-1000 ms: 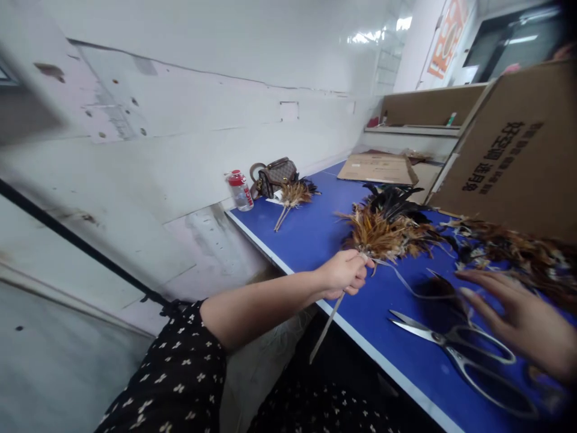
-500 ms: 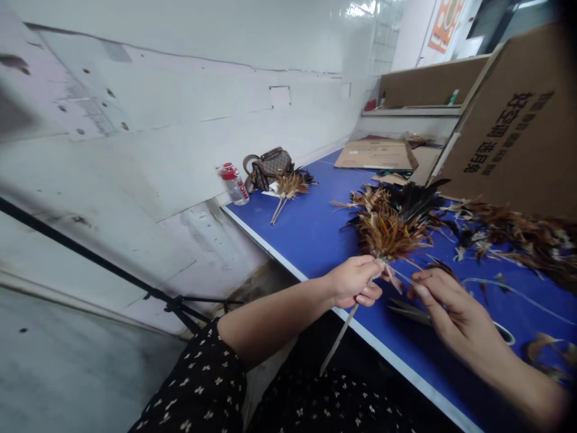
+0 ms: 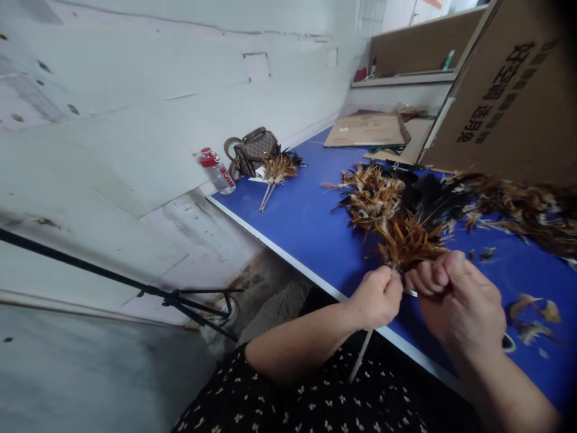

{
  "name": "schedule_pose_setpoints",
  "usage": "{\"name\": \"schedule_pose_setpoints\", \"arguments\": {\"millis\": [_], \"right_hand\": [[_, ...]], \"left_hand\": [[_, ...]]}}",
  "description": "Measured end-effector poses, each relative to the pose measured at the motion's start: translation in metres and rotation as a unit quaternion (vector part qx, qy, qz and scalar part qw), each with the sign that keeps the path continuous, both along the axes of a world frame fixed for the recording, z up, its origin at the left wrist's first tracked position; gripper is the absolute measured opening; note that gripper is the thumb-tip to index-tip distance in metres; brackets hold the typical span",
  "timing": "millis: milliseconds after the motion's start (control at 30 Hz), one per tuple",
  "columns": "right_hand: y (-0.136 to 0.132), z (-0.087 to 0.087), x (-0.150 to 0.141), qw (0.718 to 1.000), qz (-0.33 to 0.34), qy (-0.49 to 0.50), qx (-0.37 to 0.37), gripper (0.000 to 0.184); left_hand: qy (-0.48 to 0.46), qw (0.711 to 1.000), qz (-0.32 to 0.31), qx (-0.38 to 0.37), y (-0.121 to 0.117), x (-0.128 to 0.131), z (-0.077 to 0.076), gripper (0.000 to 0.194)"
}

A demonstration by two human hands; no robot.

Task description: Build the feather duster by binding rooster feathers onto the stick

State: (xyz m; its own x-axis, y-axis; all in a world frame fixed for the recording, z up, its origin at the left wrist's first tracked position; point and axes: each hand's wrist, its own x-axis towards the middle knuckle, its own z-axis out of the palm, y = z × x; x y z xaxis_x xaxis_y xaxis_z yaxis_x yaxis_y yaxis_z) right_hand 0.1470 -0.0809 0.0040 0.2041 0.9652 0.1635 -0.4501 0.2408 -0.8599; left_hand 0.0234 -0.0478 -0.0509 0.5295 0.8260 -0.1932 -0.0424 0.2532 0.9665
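L hand [image 3: 376,299] is gripping feather bundle [image 3: 408,240] by its stick [image 3: 361,356], fingers closed; R hand [image 3: 460,300] is curling shut beside bundle, contents unclear.

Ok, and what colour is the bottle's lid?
The lid is red, seen best in the head view.

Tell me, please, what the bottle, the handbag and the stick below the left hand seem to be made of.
The bottle is probably glossy plastic: clear-walled, with a red lid. The handbag looks like smooth leather or coated canvas: brown and checked. The stick seems matt wood or bamboo: pale and straight.
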Motion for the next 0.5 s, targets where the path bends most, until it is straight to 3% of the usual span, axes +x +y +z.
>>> {"name": "schedule_pose_setpoints", "arguments": {"millis": [133, 233, 333, 433, 500], "right_hand": [[-0.006, -0.001, -0.008, 0.999, -0.044, 0.011, -0.025, 0.052], [-0.009, 0.003, -0.012, 0.998, -0.053, -0.008, -0.025, 0.055], [-0.003, 0.008, -0.012, 0.998, -0.053, -0.02, -0.037, 0.055], [0.015, 0.01, -0.003, 0.995, -0.002, -0.043, -0.091, 0.059], [0.033, 0.01, 0.007, 0.99, 0.037, -0.063, -0.124, 0.058]], "left_hand": [[0.086, 0.992, 0.023, 0.091, -0.006, -0.003, -0.01, 0.033], [0.098, 0.987, 0.031, 0.122, -0.006, -0.005, -0.012, 0.031], [0.084, 0.993, 0.021, 0.081, -0.001, -0.003, -0.011, 0.03], [0.085, 0.996, -0.016, 0.023, 0.014, 0.0, -0.005, 0.029], [0.108, 0.992, -0.05, 0.03, 0.027, -0.001, 0.002, 0.03]]}}
